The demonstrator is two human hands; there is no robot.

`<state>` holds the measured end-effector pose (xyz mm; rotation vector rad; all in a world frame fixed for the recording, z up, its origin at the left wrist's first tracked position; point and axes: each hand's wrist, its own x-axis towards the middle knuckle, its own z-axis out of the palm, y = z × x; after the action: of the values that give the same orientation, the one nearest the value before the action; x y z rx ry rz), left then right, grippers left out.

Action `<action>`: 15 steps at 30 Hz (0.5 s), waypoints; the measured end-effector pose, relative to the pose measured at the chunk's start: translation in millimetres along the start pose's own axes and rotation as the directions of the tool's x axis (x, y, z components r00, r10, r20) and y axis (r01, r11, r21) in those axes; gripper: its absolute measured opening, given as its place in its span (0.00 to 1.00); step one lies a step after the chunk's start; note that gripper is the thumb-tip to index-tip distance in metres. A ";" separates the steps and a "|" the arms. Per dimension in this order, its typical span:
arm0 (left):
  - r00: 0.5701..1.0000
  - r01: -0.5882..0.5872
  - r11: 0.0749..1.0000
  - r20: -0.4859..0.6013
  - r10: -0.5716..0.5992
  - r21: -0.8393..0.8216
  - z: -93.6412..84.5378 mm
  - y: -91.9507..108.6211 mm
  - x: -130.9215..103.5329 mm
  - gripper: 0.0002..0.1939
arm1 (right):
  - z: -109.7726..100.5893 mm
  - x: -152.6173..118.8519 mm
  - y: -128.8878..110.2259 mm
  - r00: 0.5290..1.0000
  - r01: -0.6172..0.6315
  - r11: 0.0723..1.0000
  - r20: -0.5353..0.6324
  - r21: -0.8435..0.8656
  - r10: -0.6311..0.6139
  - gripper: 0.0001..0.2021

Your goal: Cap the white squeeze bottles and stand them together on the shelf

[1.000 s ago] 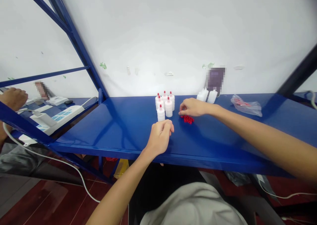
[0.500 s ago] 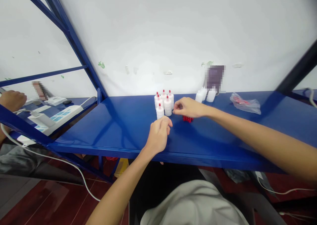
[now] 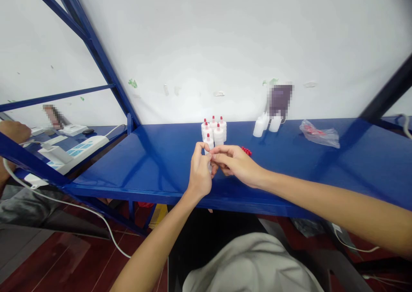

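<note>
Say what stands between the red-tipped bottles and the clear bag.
White bottles, no red tips showing, near the wall; seen in the head view.

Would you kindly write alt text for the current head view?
The left hand and right hand meet around a partly hidden white item above a blue table. Beyond stand red-tipped white bottles; rightward are red pieces, plain white bottles and a clear bag.

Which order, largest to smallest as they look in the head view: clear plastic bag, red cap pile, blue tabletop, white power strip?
1. Blue tabletop
2. White power strip
3. Clear plastic bag
4. Red cap pile
</note>
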<state>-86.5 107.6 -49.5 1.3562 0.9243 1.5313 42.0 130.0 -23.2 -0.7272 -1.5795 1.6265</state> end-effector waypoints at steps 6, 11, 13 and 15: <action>0.999 0.016 0.996 0.048 -0.011 -0.092 -2.9 0.4 -2.0 0.10 | -0.6 -9.0 2.2 0.989 0.144 0.969 0.068 -0.202 -0.133 0.10; 0.999 -0.028 0.996 0.021 0.030 -0.083 -0.9 3.9 -4.6 0.13 | -3.9 -13.9 -7.2 0.973 0.229 0.866 0.132 -0.445 -0.190 0.09; 0.996 -0.066 0.991 -0.063 0.059 -0.115 0.1 6.5 -2.6 0.15 | -9.7 -6.0 -19.8 0.960 0.278 0.830 0.105 -0.483 -0.260 0.10; 0.982 -0.072 0.989 -0.181 0.048 -0.128 -0.1 8.9 0.4 0.16 | -18.4 9.3 -35.3 0.919 0.326 0.748 0.010 -0.577 -0.393 0.11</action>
<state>-87.8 104.8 -41.1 1.1755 0.8773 1.7511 56.1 146.9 11.3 -0.7323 -1.9999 0.8053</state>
